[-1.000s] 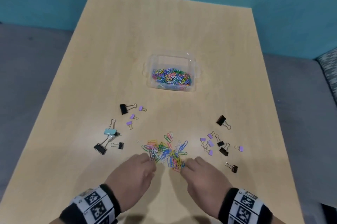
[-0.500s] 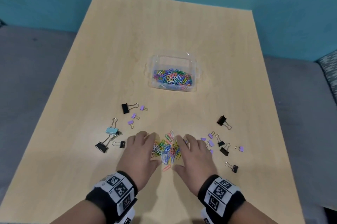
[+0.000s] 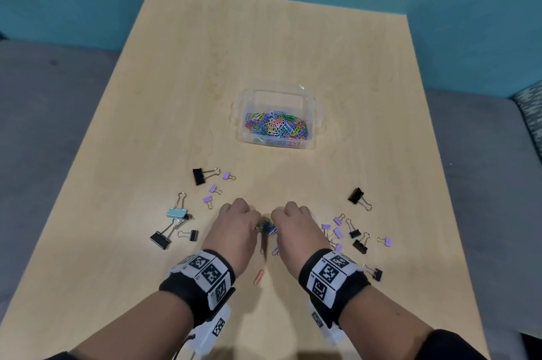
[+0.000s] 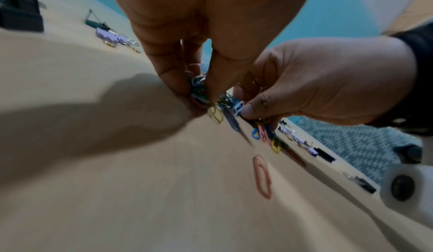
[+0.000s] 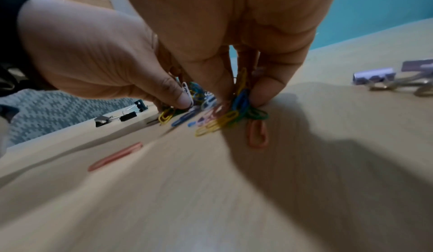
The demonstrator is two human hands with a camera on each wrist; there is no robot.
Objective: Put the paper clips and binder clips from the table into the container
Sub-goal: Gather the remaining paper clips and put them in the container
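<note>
Both hands are bunched over a heap of coloured paper clips [image 3: 265,227] near the table's front edge. My left hand [image 3: 236,226] pinches part of the heap [image 4: 199,91] with curled fingers. My right hand [image 3: 297,226] grips the other part [image 5: 239,100], and some clips hang below its fingertips. The clear plastic container [image 3: 277,93] stands beyond the hands at mid-table, with many paper clips [image 3: 275,125] inside. One pink clip [image 3: 258,277] lies loose between my wrists. Black, purple and light blue binder clips [image 3: 177,212] lie scattered left and right of the hands.
Left of the hands lie a black binder clip [image 3: 198,176] and small purple ones [image 3: 213,188]. To the right are another black one [image 3: 356,195], purple ones [image 3: 337,220] and one near the edge [image 3: 377,274]. The wooden table [image 3: 264,37] is bordered by grey floor.
The hands slid forward round the spread-out paper clips, pushed them together and closed on them. The heap is now mostly hidden between the fingers. A pink clip was left behind.
</note>
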